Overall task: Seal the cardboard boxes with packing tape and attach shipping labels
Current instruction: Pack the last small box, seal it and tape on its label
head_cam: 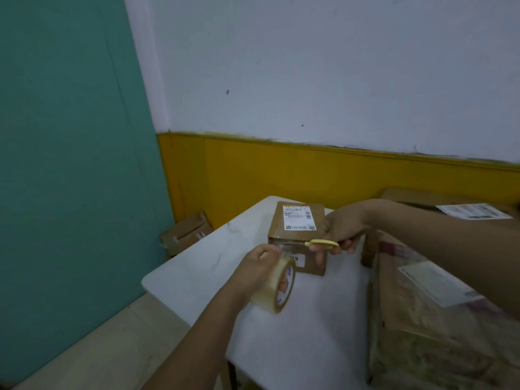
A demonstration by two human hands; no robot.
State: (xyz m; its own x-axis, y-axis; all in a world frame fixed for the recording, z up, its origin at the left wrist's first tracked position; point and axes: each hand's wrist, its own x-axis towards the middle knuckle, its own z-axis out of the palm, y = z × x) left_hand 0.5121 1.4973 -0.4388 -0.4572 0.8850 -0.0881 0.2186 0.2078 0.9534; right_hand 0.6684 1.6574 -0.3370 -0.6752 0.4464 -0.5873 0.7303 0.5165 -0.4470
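Note:
A small cardboard box (295, 237) with a white shipping label (298, 218) on top sits near the far side of the white table (197, 266). My left hand (257, 270) grips a roll of clear packing tape (277, 287), held just in front of the box's near left corner; a strip of tape seems to run from the roll to the box face. My right hand (342, 230) holds a small yellow cutter (322, 244) at the box's front top edge, its tip pointing left.
A large taped cardboard box (439, 327) with a label fills the table's right side. Another box with a label sheet (475, 211) lies behind my right arm. One more carton (185, 232) lies on the floor by the yellow wall. The table's edge runs at the left.

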